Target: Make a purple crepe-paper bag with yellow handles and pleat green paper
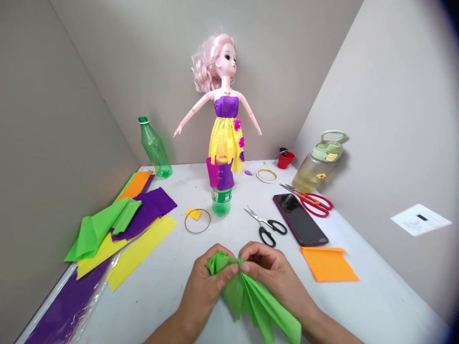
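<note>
A sheet of bright green crepe paper [265, 306] is gathered into folds between my hands above the front of the table. My left hand [208, 282] pinches its bunched upper edge, with a crumpled part sticking up past the thumb. Close beside it, my right hand [268, 272] pinches the same edge between thumb and fingers. From there the pleats fan down to the lower right. Small scissors with black handles [265, 225] lie open just beyond my right hand. A thin metal ring [198, 231] lies beyond my left, partly over a yellow scrap [193, 213].
A doll [226, 107] in a purple and yellow dress stands at the back, behind a cut green bottle [221, 205]. Coloured paper [143, 248] lies left, near another green bottle [156, 148]. A phone [300, 219], red scissors [315, 203], orange paper [328, 264] and a drink bottle [315, 167] are right.
</note>
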A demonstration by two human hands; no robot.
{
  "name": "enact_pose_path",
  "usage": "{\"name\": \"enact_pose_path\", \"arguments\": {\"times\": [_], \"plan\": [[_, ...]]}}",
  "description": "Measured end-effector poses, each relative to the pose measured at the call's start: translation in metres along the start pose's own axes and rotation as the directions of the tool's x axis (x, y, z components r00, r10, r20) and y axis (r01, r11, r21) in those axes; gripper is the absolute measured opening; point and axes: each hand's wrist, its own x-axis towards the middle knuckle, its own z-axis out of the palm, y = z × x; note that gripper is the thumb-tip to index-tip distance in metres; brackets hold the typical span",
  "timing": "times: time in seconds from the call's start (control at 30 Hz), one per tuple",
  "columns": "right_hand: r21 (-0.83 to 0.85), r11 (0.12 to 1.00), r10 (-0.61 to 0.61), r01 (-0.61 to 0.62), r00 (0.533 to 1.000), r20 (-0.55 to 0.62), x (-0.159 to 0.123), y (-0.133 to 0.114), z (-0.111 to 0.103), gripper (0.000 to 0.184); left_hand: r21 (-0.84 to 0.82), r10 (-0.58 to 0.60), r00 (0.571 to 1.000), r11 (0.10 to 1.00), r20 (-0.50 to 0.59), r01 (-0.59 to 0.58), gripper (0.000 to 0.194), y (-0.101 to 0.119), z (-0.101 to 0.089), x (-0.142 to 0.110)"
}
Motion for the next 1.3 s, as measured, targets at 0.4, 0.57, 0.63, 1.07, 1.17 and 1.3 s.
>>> {"name": "enact_pose_path", "arguments": {"times": [0.4, 0.57, 0.63, 1.07, 1.17, 1.3], "plan": [[-0.109, 0.993, -0.047, 0.038, 0.995, -0.086, -0.002, -0.003, 0.003, 0.026, 0.113, 0.043, 0.999, 0.993, 0.03, -0.046, 0.033, 0.008, -0.008, 0.002], [-0.168, 0.985, -0.06, 0.043, 0.993, -0.097, -0.003, 0.0, 0.003, 0.024, 0.129, 0.042, 0.999, 0.991, 0.006, -0.042, 0.032, 0.01, -0.008, -0.001], [-0.169, 0.985, -0.063, 0.043, 0.991, -0.114, -0.003, 0.001, 0.002, 0.024, 0.139, 0.065, 0.998, 0.988, -0.006, -0.063, 0.031, 0.01, -0.008, 0.0], [-0.09, 0.995, -0.04, 0.031, 0.994, -0.097, -0.003, -0.001, 0.003, 0.022, 0.112, -0.004, 0.998, 0.994, 0.066, -0.003, 0.036, 0.006, -0.007, 0.002], [-0.112, 0.993, -0.052, 0.041, 0.994, -0.094, -0.003, -0.002, 0.003, 0.021, 0.105, -0.008, 0.999, 0.994, 0.054, 0.002, 0.036, 0.005, -0.007, 0.002], [-0.139, 0.989, -0.072, 0.059, 0.993, -0.092, -0.002, -0.002, 0.003, 0.019, 0.114, 0.005, 1.0, 0.994, 0.024, -0.008, 0.034, 0.004, -0.005, 0.002]]}}
